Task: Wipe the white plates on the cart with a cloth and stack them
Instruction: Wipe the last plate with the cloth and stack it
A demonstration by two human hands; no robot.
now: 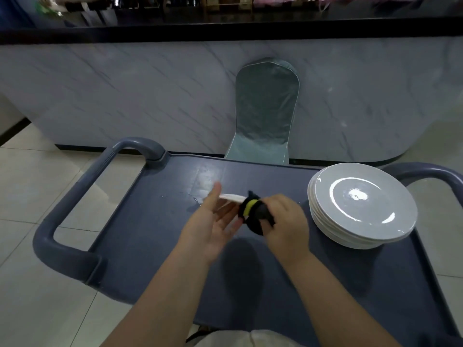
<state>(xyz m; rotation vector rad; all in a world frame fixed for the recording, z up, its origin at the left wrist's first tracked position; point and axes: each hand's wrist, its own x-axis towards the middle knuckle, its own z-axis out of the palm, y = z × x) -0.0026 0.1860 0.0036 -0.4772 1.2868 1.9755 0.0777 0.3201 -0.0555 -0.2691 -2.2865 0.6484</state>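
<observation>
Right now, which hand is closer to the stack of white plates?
Right. The right hand, gripping the dark cloth, is just left of the stack, not touching it. The left hand, supporting the single plate, is farther left, beyond the cloth.

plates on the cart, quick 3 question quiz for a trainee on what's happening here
1. True or false: the stack of plates sits at the left end of the cart.
2. The right hand grips: A the dark cloth, B a fork, C a cup.
3. Fill in: the left hand supports a single white ____.
Key: 1 false, it sits at the right end. 2 A. 3 plate.
</observation>
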